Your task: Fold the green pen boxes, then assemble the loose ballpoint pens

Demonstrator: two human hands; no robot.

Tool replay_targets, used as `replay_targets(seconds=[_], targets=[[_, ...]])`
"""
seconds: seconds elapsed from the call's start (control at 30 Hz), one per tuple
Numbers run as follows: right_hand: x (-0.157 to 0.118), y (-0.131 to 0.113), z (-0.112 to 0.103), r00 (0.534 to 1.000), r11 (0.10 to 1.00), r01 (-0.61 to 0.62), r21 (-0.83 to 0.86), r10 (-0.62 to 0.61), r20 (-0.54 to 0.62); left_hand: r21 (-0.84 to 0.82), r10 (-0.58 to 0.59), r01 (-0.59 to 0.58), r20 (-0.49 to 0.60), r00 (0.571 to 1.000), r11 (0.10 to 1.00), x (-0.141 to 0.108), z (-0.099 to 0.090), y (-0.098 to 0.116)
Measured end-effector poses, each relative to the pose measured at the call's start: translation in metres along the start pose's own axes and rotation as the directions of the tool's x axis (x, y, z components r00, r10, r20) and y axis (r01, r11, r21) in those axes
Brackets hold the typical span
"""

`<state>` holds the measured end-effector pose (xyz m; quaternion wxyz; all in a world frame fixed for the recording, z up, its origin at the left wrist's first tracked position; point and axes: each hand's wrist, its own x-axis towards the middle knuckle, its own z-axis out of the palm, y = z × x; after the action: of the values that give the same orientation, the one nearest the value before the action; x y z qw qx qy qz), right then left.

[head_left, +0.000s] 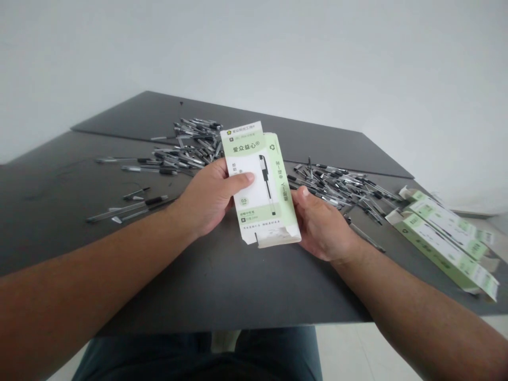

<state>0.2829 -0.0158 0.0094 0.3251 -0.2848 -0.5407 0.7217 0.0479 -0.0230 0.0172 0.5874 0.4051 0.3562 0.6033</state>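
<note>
A flat green and white pen carton [260, 185] with a printed pen on its face is held up over the near middle of the table. My left hand [212, 196] grips its left side, thumb lying across the front. On the carton's right edge is my right hand [321, 222], fingers curled behind it and thumb at the edge. The bottom flap is bent and looks creased. Behind the carton, loose pens lie in a left pile [186, 151] and a right pile [337, 185].
Green and white cartons [444, 241] with loose flaps lie at the table's right. A few separate pens [127, 209] rest near my left forearm. The dark table [238, 296] has its front edge above my legs, and a pale wall stands behind it.
</note>
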Motion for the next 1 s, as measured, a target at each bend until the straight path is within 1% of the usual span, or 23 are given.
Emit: replay_targets(seconds=[0.07,0.13,0.23,0.3,0.4,0.5,0.7,0.8,0.9,1.0], targets=[[0.001,0.003,-0.001,0.999,0.998,0.001,-0.061,-0.004,-0.048,0.026,0.009,-0.009,0.004,1.0,1.0,-0.001,0.001,-0.001],[0.0,0.004,-0.002,0.998,0.996,-0.022,-0.084,0.017,-0.063,0.022,-0.001,0.001,0.022,1.0,1.0,-0.002,0.002,-0.002],[-0.002,0.003,0.0,0.997,0.998,-0.068,-0.014,0.068,-0.024,-0.011,-0.064,0.066,0.091,0.994,0.998,-0.006,0.002,-0.002],[-0.003,0.002,0.003,0.994,0.993,-0.104,0.048,0.103,0.018,-0.017,-0.114,0.119,0.174,0.978,0.993,-0.009,0.001,-0.002],[-0.004,0.006,0.007,0.99,0.984,-0.135,0.112,0.129,0.062,-0.051,-0.175,0.198,0.294,0.94,0.979,-0.014,0.0,-0.001],[-0.005,0.012,0.008,0.988,0.982,-0.144,0.119,0.135,0.079,-0.081,-0.204,0.244,0.336,0.919,0.966,-0.018,0.0,0.0],[-0.006,0.012,0.006,0.991,0.994,-0.106,0.01,0.105,0.079,-0.085,-0.233,0.266,0.281,0.931,0.96,-0.015,-0.003,0.002],[-0.005,0.009,0.003,0.996,0.996,-0.06,-0.069,0.065,0.067,-0.045,-0.201,0.218,0.248,0.948,0.975,-0.012,-0.006,0.002],[-0.005,0.005,0.001,0.999,0.978,0.025,-0.207,-0.015,0.051,-0.013,-0.143,0.147,0.178,0.974,0.989,-0.009,-0.006,0.003],[-0.007,0.0,0.001,0.985,0.917,0.166,-0.363,-0.171,0.017,0.014,-0.117,0.116,0.088,0.989,0.993,-0.007,-0.003,0.004]])
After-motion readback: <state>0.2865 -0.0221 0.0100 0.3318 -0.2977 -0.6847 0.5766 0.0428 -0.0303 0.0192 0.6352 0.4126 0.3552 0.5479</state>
